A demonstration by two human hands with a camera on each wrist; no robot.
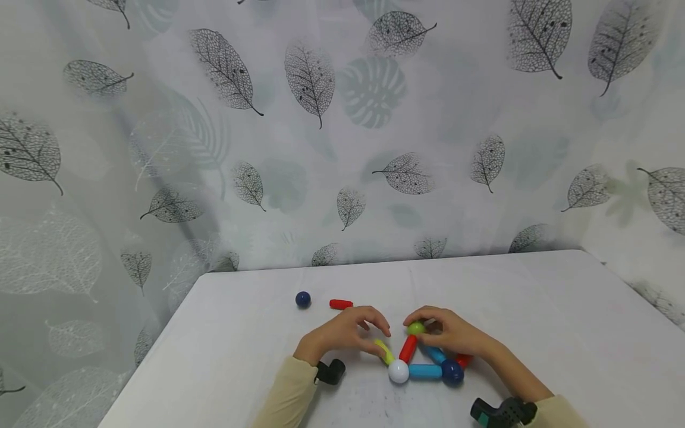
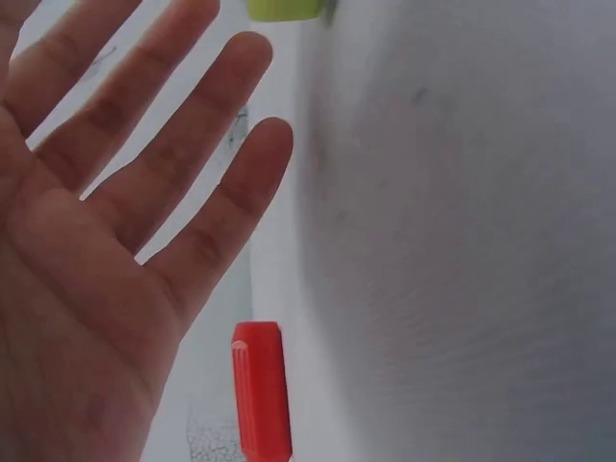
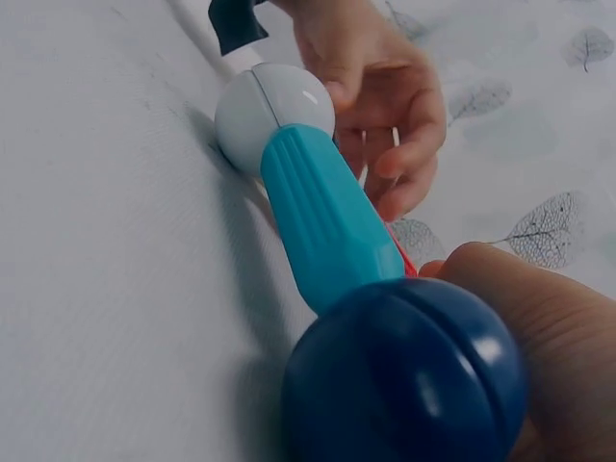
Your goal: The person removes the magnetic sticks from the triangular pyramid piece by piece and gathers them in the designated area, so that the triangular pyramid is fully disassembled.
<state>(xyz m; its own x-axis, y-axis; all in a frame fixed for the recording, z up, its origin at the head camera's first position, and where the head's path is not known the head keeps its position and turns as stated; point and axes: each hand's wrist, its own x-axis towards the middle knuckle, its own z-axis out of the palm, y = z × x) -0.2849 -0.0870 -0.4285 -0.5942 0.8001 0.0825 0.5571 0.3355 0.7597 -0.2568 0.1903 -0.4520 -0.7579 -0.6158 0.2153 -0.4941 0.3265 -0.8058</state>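
Observation:
A triangle of magnetic rods and balls lies on the table before me. Its green ball [image 1: 415, 329] is pinched between the thumb and fingers of my right hand [image 1: 452, 334]. A red rod [image 1: 408, 349] runs from it to a white ball [image 1: 398, 372]; a light blue rod [image 1: 425, 371] joins that to a dark blue ball [image 1: 452, 373], and another blue rod [image 1: 436, 355] closes the triangle. From the white ball a yellow rod [image 1: 388, 358] sticks out beside the thumb of my left hand [image 1: 348, 330]. Its fingers are spread in the left wrist view; whether the thumb touches the rod I cannot tell.
Farther back on the white table [image 1: 241, 339] lie a loose dark blue ball [image 1: 302, 299] and a loose red rod [image 1: 341, 304]. Another red rod [image 1: 464, 360] shows partly beside the right hand. A leaf-print curtain [image 1: 342, 148] hangs behind the table.

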